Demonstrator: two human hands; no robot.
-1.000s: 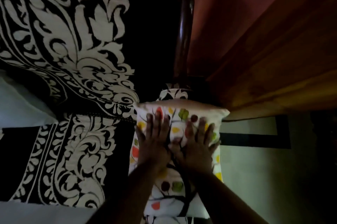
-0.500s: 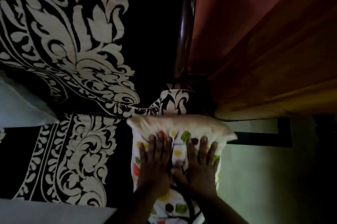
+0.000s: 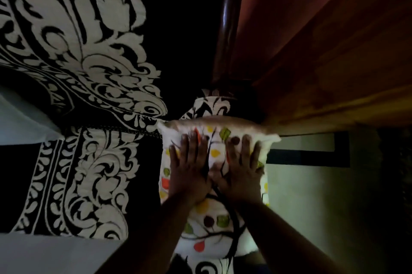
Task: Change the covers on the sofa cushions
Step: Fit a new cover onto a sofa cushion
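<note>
Hands (image 3: 215, 171) press leaf-print cushion (image 3: 214, 227).

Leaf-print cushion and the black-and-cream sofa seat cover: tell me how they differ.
The leaf-print cushion has a white ground with small coloured leaves; the sofa seat cover is black with large cream scrolls. The cushion is small and puffed, under the flat left hand and right hand; the cover lies broad and untouched. Both are patterned fabric.

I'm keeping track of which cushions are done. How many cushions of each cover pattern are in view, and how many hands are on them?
Leaf-print cushion, white with coloured leaves: 1
Black-and-cream scroll-pattern sofa cushions, back and seat: 2
Hands pressing flat on the leaf-print cushion, left hand and right hand: 2
Total: 3 cushions, 2 hands
</note>
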